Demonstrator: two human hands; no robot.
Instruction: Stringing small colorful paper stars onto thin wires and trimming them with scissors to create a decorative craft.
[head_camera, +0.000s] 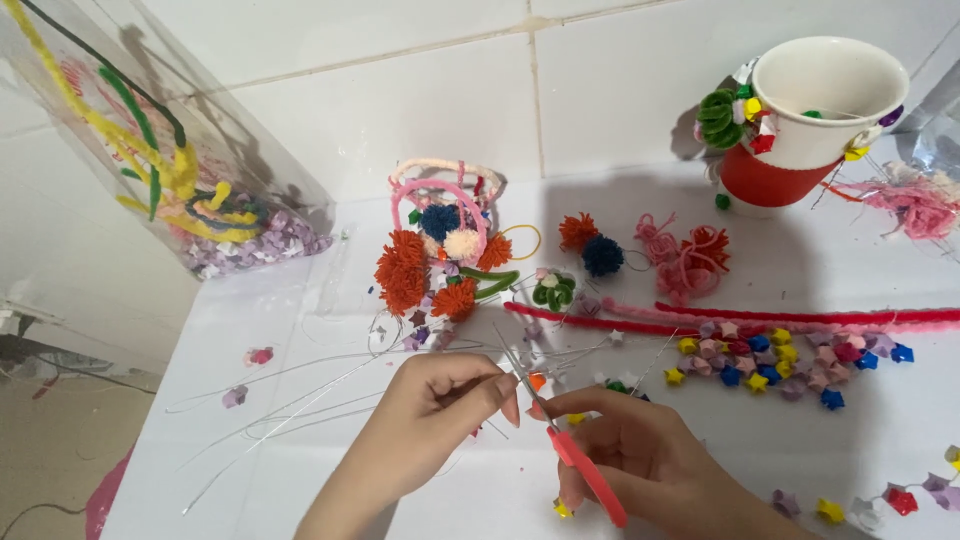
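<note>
Scissors (570, 440): red-handled, with thin metal blades, were gripped in the right hand (640, 460); the blades were angled up and away from that hand, toward the fingertips of the left hand (440, 410).
Right hand: was closed around the red handles, at the lower middle of the head view.
Left hand: was pinched shut, thumb against fingers, on something small and thin that could not be made out, just beside the blade tips.
Orange paper star (538, 381): was seen between the two hands, close to the blades.
Wires (300, 400): thin silver lengths were spread over the white table (250, 480), away to the outer side of the left hand.
Paper stars (780, 358): a multicoloured heap was laid beyond the right hand.
Pompom basket (440, 250): pink pipe-cleaner loops with orange, blue and cream pompoms were set well beyond the left hand.
Paper cup (810, 110): red and white, decorated at the rim, was placed far beyond the right hand.
Plastic bag (170, 170): clear, holding pipe cleaners, was leaned against the wall, far beyond the left hand.
</note>
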